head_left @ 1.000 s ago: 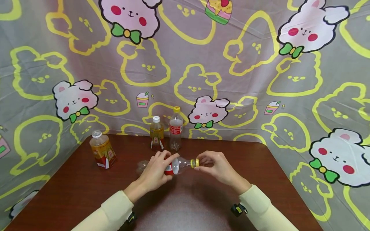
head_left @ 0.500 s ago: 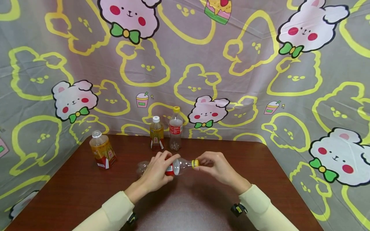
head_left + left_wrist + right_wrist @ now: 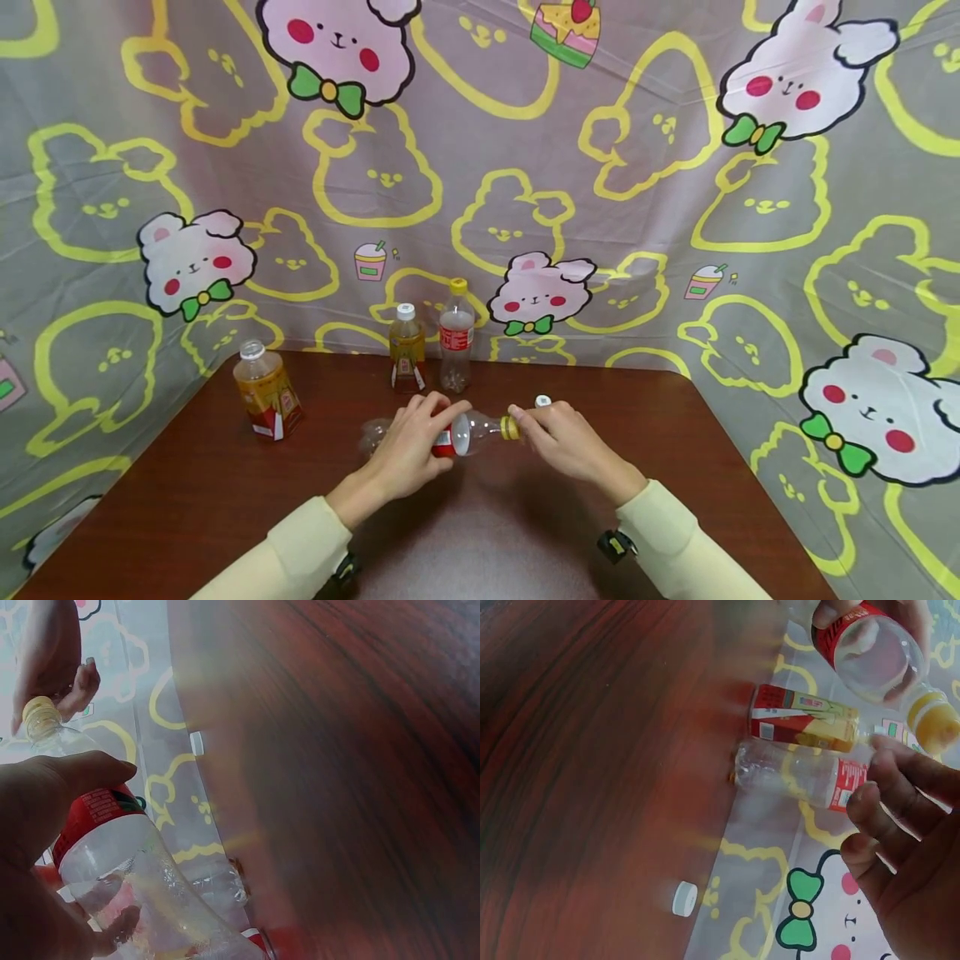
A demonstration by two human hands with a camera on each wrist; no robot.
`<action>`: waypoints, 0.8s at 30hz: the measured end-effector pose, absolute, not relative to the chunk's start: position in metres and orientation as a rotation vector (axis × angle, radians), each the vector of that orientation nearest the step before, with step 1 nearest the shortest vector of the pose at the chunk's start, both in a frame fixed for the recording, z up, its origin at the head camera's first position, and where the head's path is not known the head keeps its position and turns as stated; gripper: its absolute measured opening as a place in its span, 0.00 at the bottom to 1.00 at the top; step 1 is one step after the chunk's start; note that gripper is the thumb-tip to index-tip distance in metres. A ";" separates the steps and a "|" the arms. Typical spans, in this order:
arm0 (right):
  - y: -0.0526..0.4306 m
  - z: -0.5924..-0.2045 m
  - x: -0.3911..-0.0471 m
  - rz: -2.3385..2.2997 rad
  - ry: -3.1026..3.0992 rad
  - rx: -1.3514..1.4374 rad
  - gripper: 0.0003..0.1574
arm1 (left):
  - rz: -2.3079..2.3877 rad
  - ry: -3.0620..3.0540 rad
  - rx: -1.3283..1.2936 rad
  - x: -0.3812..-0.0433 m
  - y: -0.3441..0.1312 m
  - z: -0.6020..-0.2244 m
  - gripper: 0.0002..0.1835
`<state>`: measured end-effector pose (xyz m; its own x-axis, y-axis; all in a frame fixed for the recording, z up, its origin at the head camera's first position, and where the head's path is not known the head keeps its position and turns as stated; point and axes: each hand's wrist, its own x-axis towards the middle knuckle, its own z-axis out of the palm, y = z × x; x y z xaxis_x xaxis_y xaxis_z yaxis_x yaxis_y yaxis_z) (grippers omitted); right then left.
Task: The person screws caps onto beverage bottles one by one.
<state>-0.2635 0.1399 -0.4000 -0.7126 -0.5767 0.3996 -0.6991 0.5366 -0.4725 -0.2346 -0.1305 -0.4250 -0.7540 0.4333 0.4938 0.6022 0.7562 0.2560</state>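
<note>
My left hand [image 3: 412, 437] grips a clear plastic bottle [image 3: 480, 429] with a red label, lying sideways over the table, its neck toward my right hand. On its mouth sits a yellow bottle cap [image 3: 510, 427]. My right hand [image 3: 566, 442] is at this cap, thumb on one side and index finger along the other. In the right wrist view its other fingers [image 3: 866, 796] spread loosely away from the yellow cap [image 3: 936, 724]. The left wrist view shows the left thumb [image 3: 101, 769] across the bottle near its red label [image 3: 97, 817].
A loose white cap [image 3: 543, 402] lies on the brown table [image 3: 637, 433] just beyond my right hand. At the back stand a white-capped tea bottle [image 3: 407, 350] and a yellow-capped clear bottle [image 3: 455, 342]. An uncapped tea bottle [image 3: 267, 392] stands at left. A patterned cloth [image 3: 637, 208] surrounds the table.
My right hand has turned at the yellow cap, its thumb now uppermost. The white cap behind it has come into view. The left hand keeps its grip, with the bottle shifted slightly right.
</note>
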 end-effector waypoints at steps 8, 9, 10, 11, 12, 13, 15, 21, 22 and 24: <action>0.144 -0.397 -0.263 1.049 -2.525 1.219 0.30 | -0.560 -2.568 -0.750 -0.239 -0.136 -0.428 0.44; 0.144 -0.396 -0.263 1.047 -2.510 1.244 0.29 | -0.560 -2.569 -0.749 -0.240 -0.137 -0.428 0.44; 0.143 -0.396 -0.263 1.048 -2.495 1.263 0.27 | -0.559 -2.569 -0.751 -0.240 -0.137 -0.427 0.44; 0.143 -0.396 -0.264 1.042 -2.480 1.274 0.25 | -0.558 -2.568 -0.755 -0.240 -0.137 -0.427 0.44; 0.143 -0.396 -0.264 1.037 -2.470 1.277 0.23 | -0.555 -2.566 -0.760 -0.240 -0.137 -0.427 0.44; 0.142 -0.397 -0.264 1.033 -2.459 1.278 0.20 | -0.552 -2.563 -0.765 -0.240 -0.137 -0.427 0.44; 0.142 -0.397 -0.264 1.031 -2.447 1.272 0.16 | -0.545 -2.560 -0.772 -0.240 -0.136 -0.426 0.44; 0.138 -0.398 -0.263 0.964 -2.489 1.244 0.10 | -0.552 -2.568 -0.773 -0.236 -0.135 -0.426 0.44; 0.138 -0.399 -0.263 0.936 -2.505 1.225 0.12 | -0.552 -2.565 -0.775 -0.235 -0.135 -0.426 0.44; 0.136 -0.400 -0.263 0.881 -2.530 1.186 0.17 | -0.553 -2.554 -0.782 -0.234 -0.134 -0.426 0.44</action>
<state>-0.2626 0.1364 -0.3998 -0.6535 -0.6280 0.4225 -0.7546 0.4970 -0.4285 -0.2339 -0.1341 -0.4264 -0.7582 0.4330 0.4876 0.5959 0.7637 0.2484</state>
